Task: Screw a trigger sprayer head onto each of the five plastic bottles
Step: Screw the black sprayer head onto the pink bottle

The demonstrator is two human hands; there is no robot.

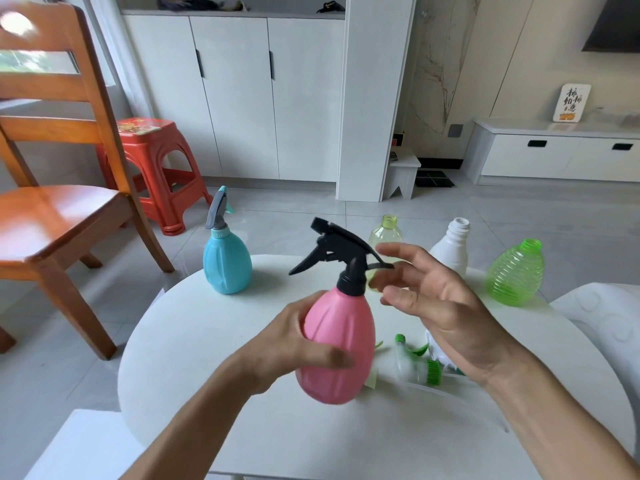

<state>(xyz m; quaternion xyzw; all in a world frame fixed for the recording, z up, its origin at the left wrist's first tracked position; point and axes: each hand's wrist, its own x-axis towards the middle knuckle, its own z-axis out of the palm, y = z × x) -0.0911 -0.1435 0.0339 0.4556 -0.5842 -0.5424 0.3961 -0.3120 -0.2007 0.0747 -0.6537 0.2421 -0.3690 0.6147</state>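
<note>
My left hand (pixel 294 344) grips a pink bottle (pixel 341 341) above the white table (pixel 214 341). A black trigger sprayer head (pixel 337 252) sits on the pink bottle's neck. My right hand (pixel 440 306) hovers just right of that head, fingers spread and loose, holding nothing. A blue bottle (pixel 227 265) with a grey and teal sprayer head stands at the table's far left. Three bottles with bare necks stand along the far edge: a pale yellow one (pixel 385 233), a white one (pixel 452 247) and a ribbed green one (pixel 516 275). A white and green sprayer head (pixel 415 362) lies on the table under my right wrist.
A wooden chair (pixel 59 188) stands left of the table, with a red plastic stool (pixel 156 168) behind it. White cabinets (pixel 242 91) line the far wall. A white cushioned seat (pixel 602 320) touches the table's right side.
</note>
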